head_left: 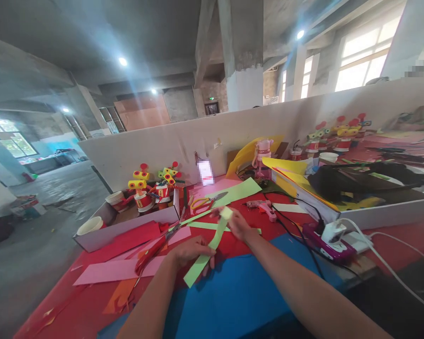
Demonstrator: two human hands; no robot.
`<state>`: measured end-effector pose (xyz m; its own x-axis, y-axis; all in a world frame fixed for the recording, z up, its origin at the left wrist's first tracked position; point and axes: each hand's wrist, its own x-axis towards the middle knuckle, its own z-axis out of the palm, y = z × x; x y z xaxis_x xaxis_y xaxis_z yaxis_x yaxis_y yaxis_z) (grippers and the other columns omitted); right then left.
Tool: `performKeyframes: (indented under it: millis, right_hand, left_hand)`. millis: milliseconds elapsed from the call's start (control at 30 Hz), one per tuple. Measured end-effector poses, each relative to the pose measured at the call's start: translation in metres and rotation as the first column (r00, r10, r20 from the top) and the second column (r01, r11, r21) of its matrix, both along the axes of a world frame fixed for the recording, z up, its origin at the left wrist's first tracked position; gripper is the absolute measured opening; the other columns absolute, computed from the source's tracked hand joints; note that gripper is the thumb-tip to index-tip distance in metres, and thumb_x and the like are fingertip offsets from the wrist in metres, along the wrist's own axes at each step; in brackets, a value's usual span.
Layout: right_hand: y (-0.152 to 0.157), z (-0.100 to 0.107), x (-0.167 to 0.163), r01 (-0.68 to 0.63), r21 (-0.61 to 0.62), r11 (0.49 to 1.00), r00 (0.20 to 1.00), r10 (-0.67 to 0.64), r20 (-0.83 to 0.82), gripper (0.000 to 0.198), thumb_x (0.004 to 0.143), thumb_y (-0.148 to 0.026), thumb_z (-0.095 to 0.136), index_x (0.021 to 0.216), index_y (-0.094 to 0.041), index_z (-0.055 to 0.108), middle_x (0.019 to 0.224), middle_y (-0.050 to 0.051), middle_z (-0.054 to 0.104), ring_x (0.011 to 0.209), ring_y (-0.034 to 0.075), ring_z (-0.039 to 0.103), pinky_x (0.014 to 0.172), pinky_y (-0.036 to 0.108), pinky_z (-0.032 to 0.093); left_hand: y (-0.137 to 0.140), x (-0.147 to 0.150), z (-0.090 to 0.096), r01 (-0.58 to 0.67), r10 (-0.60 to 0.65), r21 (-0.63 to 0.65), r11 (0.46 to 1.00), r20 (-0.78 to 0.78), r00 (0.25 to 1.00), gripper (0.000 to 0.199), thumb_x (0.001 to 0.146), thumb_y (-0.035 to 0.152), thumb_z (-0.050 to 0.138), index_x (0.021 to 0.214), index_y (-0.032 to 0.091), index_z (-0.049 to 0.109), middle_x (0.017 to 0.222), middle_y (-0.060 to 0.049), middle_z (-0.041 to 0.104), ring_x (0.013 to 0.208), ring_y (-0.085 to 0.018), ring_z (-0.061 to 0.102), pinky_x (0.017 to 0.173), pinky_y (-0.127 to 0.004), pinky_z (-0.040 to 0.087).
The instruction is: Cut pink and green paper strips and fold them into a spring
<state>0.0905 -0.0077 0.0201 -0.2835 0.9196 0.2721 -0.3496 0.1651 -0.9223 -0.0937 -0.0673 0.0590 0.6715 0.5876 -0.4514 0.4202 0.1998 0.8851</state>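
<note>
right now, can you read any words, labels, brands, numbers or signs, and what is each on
None can be read.
Lit screen: blurred out.
Red cups: yellow marks, too small.
Green sign at the back: too small.
Purple socket: pale marks, too blurred.

Taking the paper strip (216, 238) as the clock's centre, twelve pointing away from the person, pliers (212, 199) lie at twelve, with the partition (155, 148) beyond them. A bottle (263, 153) stands at one, the glue gun (266, 207) lies at two, and a power strip (334, 250) at three, before a box (381, 214). Scissors (149, 254) lie over paper sheets (106, 272) at nine; cup figures (143, 202) stand in a tray (127, 231) at ten.
</note>
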Motion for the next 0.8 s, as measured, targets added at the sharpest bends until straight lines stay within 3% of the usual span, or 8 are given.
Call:
performKeyframes:
  millis: [67,133,267,400,600,700,800]
  right_hand:
    - [0.004,0.003,0.008,0.122,-0.085,0.989,0.991,-0.127,-0.054,0.056,0.076,-0.067,0.058,0.101,-0.019,0.070,0.082,0.006,0.071,0.057,0.014,0.053,0.049,0.024,0.040]
    - [0.005,0.006,0.014,0.154,-0.121,0.981,0.984,-0.163,-0.066,0.058,0.076,-0.070,0.057,0.101,-0.020,0.070,0.082,0.005,0.072,0.057,0.014,0.054,0.047,0.024,0.040]
    - [-0.005,0.010,0.010,-0.017,-0.071,0.997,0.999,0.020,0.033,0.056,0.080,-0.071,0.051,0.100,-0.023,0.071,0.091,0.006,0.073,0.084,0.021,0.064,0.067,0.029,0.051]
    - [-0.017,0.007,-0.003,-0.173,-0.031,0.984,0.970,0.176,0.169,0.056,0.082,-0.070,0.049,0.096,-0.021,0.072,0.095,0.008,0.072,0.100,0.024,0.063,0.084,0.035,0.050]
    - [-0.007,-0.001,0.001,-0.219,0.003,0.976,0.967,0.217,0.135,0.043,0.071,-0.055,0.070,0.090,-0.017,0.070,0.080,0.002,0.069,0.071,0.014,0.059,0.069,0.025,0.046]
    - [-0.003,-0.003,0.005,-0.168,-0.033,0.985,0.968,0.171,0.182,0.038,0.068,-0.050,0.074,0.081,-0.015,0.069,0.062,-0.004,0.060,0.051,0.007,0.045,0.051,0.020,0.035]
    - [-0.005,-0.002,0.006,-0.156,-0.095,0.983,0.965,0.172,0.195,0.038,0.068,-0.052,0.073,0.078,-0.016,0.068,0.049,-0.007,0.048,0.043,0.006,0.036,0.043,0.019,0.025]
  left_hand:
    - [-0.001,-0.007,0.004,0.129,-0.129,-0.005,0.992,-0.017,0.992,0.039,0.076,0.048,0.066,0.070,0.010,0.073,0.052,-0.008,0.064,0.044,-0.015,0.055,0.048,-0.026,0.043]
    - [-0.002,-0.010,0.006,0.169,-0.168,0.045,0.985,-0.025,0.986,0.046,0.077,0.056,0.065,0.076,0.011,0.074,0.059,-0.010,0.067,0.047,-0.015,0.056,0.048,-0.025,0.043]
    - [0.002,-0.002,-0.002,-0.134,0.116,0.162,0.978,0.118,0.986,0.062,0.075,0.073,0.055,0.086,0.013,0.067,0.068,-0.007,0.068,0.050,-0.014,0.058,0.043,-0.023,0.041]
    - [0.008,0.016,-0.015,-0.282,0.265,0.288,0.915,0.097,0.959,0.049,0.074,0.065,0.063,0.068,0.017,0.054,0.045,0.004,0.051,0.036,-0.008,0.043,0.037,-0.019,0.030]
    - [0.015,0.018,-0.025,-0.455,0.437,0.323,0.830,0.131,0.890,0.046,0.071,0.062,0.064,0.065,0.018,0.050,0.042,0.007,0.043,0.034,-0.006,0.036,0.035,-0.019,0.023]
    - [0.015,0.019,-0.026,-0.433,0.434,0.353,0.829,0.079,0.897,0.045,0.072,0.061,0.063,0.065,0.018,0.051,0.040,0.007,0.042,0.033,-0.007,0.034,0.036,-0.020,0.022]
    - [0.013,0.022,-0.020,-0.329,0.364,0.423,0.844,-0.002,0.931,0.043,0.077,0.058,0.059,0.064,0.018,0.052,0.040,0.007,0.042,0.035,-0.008,0.036,0.039,-0.020,0.025]
